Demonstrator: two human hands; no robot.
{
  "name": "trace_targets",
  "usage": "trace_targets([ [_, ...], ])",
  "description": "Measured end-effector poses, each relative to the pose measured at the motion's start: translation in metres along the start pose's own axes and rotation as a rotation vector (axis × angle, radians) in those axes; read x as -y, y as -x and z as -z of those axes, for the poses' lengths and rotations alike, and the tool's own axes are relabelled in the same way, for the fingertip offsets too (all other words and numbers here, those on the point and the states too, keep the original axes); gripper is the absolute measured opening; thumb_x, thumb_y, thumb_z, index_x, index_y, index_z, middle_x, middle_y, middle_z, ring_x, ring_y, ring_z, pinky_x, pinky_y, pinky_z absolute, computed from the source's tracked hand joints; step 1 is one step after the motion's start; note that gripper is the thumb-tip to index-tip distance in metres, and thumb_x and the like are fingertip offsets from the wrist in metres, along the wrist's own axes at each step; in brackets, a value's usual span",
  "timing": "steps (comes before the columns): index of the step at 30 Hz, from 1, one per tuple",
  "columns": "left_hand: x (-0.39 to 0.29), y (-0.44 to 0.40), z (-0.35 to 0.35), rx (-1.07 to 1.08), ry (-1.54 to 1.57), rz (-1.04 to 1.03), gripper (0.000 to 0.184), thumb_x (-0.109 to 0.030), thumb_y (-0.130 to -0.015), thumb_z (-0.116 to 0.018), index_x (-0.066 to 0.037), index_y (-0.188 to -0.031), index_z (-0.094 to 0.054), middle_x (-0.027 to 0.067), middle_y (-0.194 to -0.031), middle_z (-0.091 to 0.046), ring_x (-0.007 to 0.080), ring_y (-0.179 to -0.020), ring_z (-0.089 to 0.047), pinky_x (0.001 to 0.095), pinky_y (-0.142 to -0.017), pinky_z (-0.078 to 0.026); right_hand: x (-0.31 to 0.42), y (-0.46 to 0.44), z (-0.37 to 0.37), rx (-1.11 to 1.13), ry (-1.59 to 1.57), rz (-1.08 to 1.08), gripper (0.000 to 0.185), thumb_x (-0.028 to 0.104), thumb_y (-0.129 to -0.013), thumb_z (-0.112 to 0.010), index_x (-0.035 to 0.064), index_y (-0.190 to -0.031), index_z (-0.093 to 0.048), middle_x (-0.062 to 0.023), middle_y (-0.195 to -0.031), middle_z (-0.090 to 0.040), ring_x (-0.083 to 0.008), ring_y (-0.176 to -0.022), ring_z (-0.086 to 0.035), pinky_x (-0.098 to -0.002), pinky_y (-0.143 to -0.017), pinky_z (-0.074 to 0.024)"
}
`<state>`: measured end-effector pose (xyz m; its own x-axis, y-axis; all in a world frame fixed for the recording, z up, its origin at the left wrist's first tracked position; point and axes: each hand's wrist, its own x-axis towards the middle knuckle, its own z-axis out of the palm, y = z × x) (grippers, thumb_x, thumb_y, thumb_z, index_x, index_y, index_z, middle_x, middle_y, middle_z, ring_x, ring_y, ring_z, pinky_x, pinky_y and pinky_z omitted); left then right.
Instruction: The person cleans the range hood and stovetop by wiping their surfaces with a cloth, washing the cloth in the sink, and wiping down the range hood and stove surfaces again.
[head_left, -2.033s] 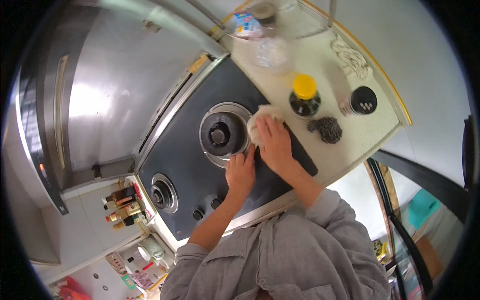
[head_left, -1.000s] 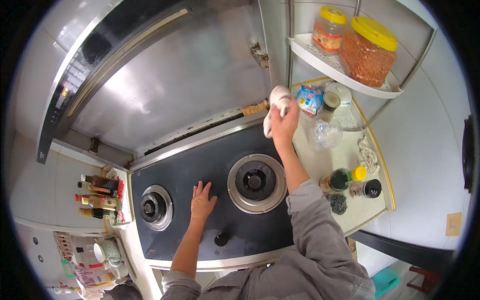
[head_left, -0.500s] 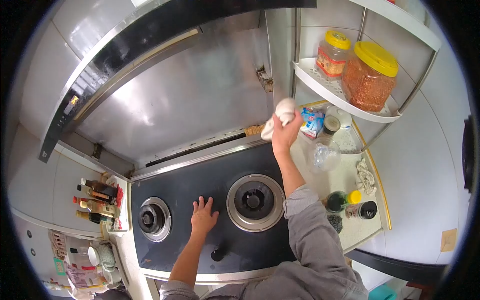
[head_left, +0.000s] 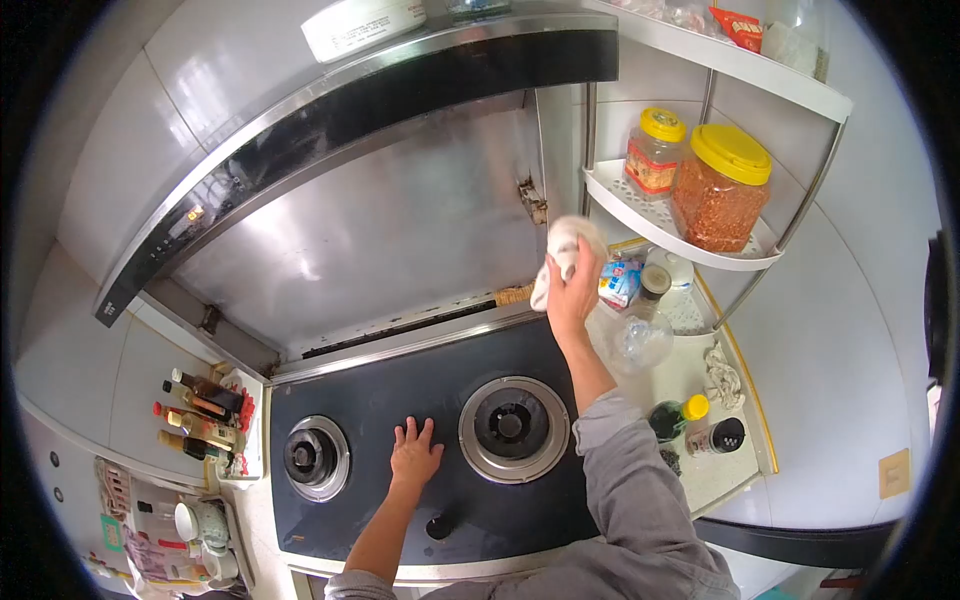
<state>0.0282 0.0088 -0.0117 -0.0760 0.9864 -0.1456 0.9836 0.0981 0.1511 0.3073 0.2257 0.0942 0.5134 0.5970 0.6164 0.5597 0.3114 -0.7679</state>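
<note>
A white cloth (head_left: 572, 245), bunched up and slightly blurred, is in the grip of my right hand (head_left: 573, 300). That hand is raised near the right end of the metal back panel (head_left: 380, 220), beside the corner shelf; whether the cloth touches the panel's edge I cannot tell. My left hand (head_left: 415, 457) rests flat with fingers spread on the black gas hob (head_left: 390, 400), between the small left burner (head_left: 312, 457) and the large right burner (head_left: 514, 428). A black knob (head_left: 438, 527) sits just below my left wrist.
Overhead curves the range hood (head_left: 400, 110). The corner shelf (head_left: 690, 235) bears yellow-lidded jars (head_left: 722, 190). Below it are a blue packet (head_left: 620, 283), a clear plastic bag (head_left: 640, 342), a crumpled cloth (head_left: 722, 378) and seasoning bottles (head_left: 716, 437). Several sauce bottles (head_left: 205, 420) lie at the left.
The view has tilted upward, showing more of the hood and the upper shelf. My right hand still holds the cloth near the panel's right end, and my left hand stays on the hob.
</note>
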Motion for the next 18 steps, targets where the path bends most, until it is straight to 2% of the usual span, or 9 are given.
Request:
trace_targets([
  [1, -0.001, 0.000, 0.001, 0.014, -0.006, 0.001, 0.061, -0.036, -0.082, -0.060, -0.018, -0.137, -0.041, 0.0219, -0.143, -0.033, 0.0503, -0.126, -0.034, 0.0477, -0.104, -0.035, 0.019, -0.015, 0.001, -0.063, -0.053, 0.101, 0.056, 0.023, -0.075, -0.073, 0.0131, -0.124, -0.048, -0.0167, -0.113, -0.052, -0.0354, -0.093, -0.056, -0.0443, -0.075, -0.0470],
  [3, 0.000, 0.000, 0.000, -0.002, -0.001, -0.012, 0.061, -0.036, -0.081, -0.062, -0.019, -0.137, -0.042, 0.0221, -0.143, -0.034, 0.0508, -0.125, -0.035, 0.0483, -0.103, -0.036, 0.055, -0.044, 0.003, -0.041, -0.001, 0.219, 0.053, 0.020, -0.077, -0.071, 0.0139, -0.124, -0.047, -0.0143, -0.111, -0.054, -0.0350, -0.095, -0.056, -0.0437, -0.075, -0.0472],
  [6, 0.002, 0.001, 0.000, 0.014, 0.014, -0.004, 0.062, -0.037, -0.081, -0.062, -0.020, -0.137, -0.042, 0.0216, -0.143, -0.034, 0.0505, -0.125, -0.035, 0.0489, -0.102, -0.036, 0.044, -0.051, -0.017, -0.016, -0.057, 0.229, 0.053, 0.017, -0.077, -0.069, 0.0147, -0.124, -0.045, -0.0137, -0.109, -0.058, -0.0349, -0.096, -0.058, -0.0428, -0.076, -0.0472],
  [10, 0.006, 0.000, -0.005, -0.002, 0.016, -0.018, 0.062, -0.038, -0.081, -0.062, -0.020, -0.137, -0.042, 0.0203, -0.144, -0.032, 0.0496, -0.127, -0.034, 0.0500, -0.101, -0.037, 0.045, -0.046, -0.015, 0.067, -0.200, -0.079, 0.054, 0.016, -0.074, -0.070, 0.0165, -0.122, -0.046, -0.0147, -0.106, -0.062, -0.0355, -0.092, -0.061, -0.0425, -0.078, -0.0474],
  [13, 0.006, -0.002, -0.008, -0.005, 0.014, -0.006, 0.062, -0.038, -0.081, -0.062, -0.021, -0.137, -0.041, 0.0196, -0.145, -0.032, 0.0489, -0.128, -0.033, 0.0504, -0.100, -0.038, 0.056, -0.051, 0.009, 0.186, -0.117, -0.124, 0.050, 0.017, -0.073, -0.071, 0.0163, -0.119, -0.050, -0.0135, -0.106, -0.063, -0.0343, -0.093, -0.061, -0.0424, -0.078, -0.0476],
  [17, 0.010, 0.000, -0.010, -0.011, 0.006, -0.009, 0.063, -0.039, -0.081, -0.062, -0.022, -0.137, -0.041, 0.0191, -0.144, -0.033, 0.0481, -0.128, -0.033, 0.0517, -0.099, -0.038, 0.092, -0.088, 0.009, -0.103, -0.054, 0.277, 0.056, 0.019, -0.072, -0.075, 0.0158, -0.123, -0.051, -0.0179, -0.113, -0.053, -0.0379, -0.087, -0.060, -0.0429, -0.078, -0.0481],
  [18, 0.008, 0.001, -0.010, -0.014, 0.008, -0.008, 0.063, -0.039, -0.081, -0.062, -0.022, -0.137, -0.041, 0.0191, -0.145, -0.032, 0.0480, -0.128, -0.033, 0.0521, -0.099, -0.038, 0.113, -0.100, 0.015, -0.067, -0.028, 0.263, 0.059, 0.019, -0.074, -0.074, 0.0168, -0.127, -0.048, -0.0198, -0.114, -0.046, -0.0402, -0.090, -0.059, -0.0448, -0.078, -0.0482],
])
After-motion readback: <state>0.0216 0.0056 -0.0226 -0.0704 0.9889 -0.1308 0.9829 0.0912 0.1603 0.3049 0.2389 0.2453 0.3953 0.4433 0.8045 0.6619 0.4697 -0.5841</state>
